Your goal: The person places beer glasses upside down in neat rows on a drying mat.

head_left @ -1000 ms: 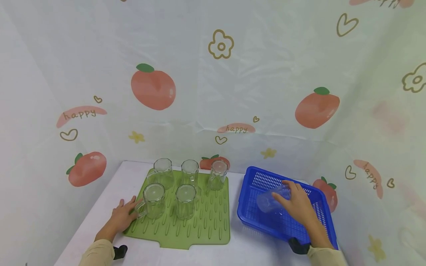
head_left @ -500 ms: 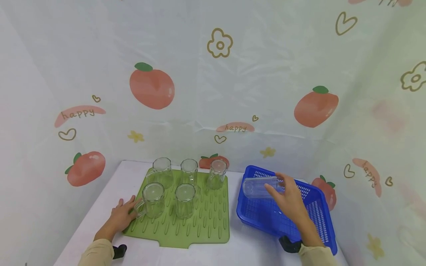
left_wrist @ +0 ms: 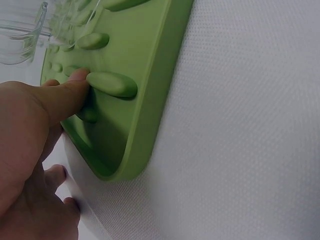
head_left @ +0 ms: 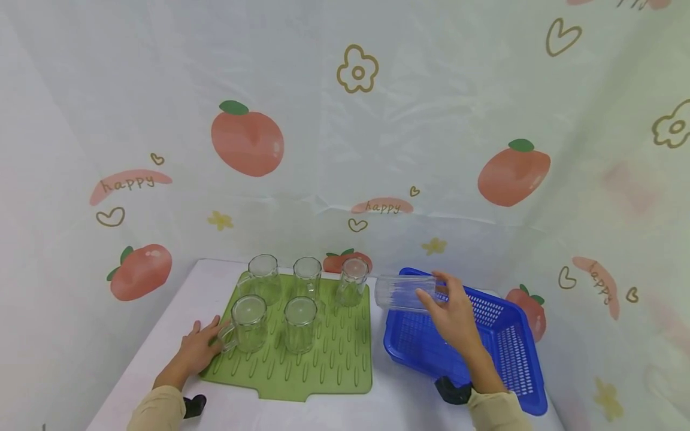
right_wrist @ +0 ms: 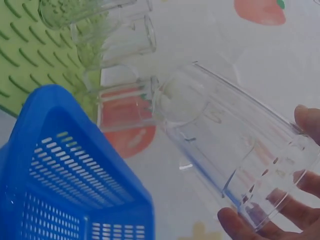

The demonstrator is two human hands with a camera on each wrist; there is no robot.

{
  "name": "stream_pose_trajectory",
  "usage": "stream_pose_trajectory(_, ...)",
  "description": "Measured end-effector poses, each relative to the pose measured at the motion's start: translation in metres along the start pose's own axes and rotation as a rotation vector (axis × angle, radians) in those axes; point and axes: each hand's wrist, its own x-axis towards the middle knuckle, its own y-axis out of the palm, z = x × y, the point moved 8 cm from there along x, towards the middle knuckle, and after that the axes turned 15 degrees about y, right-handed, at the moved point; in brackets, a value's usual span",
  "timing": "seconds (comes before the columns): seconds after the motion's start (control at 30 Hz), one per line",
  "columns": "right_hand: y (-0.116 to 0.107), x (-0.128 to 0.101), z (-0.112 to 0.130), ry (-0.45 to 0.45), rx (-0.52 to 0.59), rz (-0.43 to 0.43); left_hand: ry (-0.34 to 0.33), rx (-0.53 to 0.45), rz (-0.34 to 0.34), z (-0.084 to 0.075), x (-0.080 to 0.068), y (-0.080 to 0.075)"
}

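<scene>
My right hand (head_left: 455,317) grips a clear drinking glass (head_left: 399,293) by one end, thumb on one side and fingers on the other. The glass lies sideways in the air, over the left rim of the blue plastic basket (head_left: 514,359), its far end pointing toward the green mat (head_left: 339,359). No handle plainly shows on it. My left hand (head_left: 199,350) rests at the mat's left edge, one finger (left_wrist: 70,97) touching a raised nub. Next to it stands a glass mug (head_left: 250,326), its handle toward the hand.
Several more glass mugs stand on the mat: a front middle mug (head_left: 300,326), a back left mug (head_left: 264,281) and a back right mug (head_left: 353,284) among them. A printed fabric backdrop (head_left: 409,149) rises behind the white table (head_left: 393,401).
My right hand has lifted the glass out of the basket and carried it left, turning it level toward the mat. The left hand and the mugs on the mat have stayed put.
</scene>
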Motion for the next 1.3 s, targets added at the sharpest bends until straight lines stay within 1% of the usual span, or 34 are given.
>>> stream_pose_trajectory(0.2,0.008,-0.002,0.008,-0.018,0.064,0.014,0.001,0.008,0.006,-0.002,0.000,-0.004)
stream_pose_trajectory(0.73,0.033,-0.012,0.021,-0.074,0.193,0.043,0.014,0.010,-0.001,-0.002,0.001,-0.005)
stream_pose_trajectory(0.87,0.040,-0.013,0.024,-0.091,0.228,0.064,0.019,-0.001,-0.003,-0.004,0.001,-0.006)
stream_pose_trajectory(0.97,0.044,-0.014,0.027,-0.098,0.252,0.089,0.016,-0.004,0.002,-0.002,0.001,-0.004)
stream_pose_trajectory(1.1,0.052,-0.014,0.028,-0.088,0.273,0.125,0.006,-0.011,0.011,0.002,0.002,-0.002)
stream_pose_trajectory(1.3,0.067,-0.015,0.029,-0.046,0.311,0.163,-0.001,-0.025,0.016,0.001,0.001,0.000)
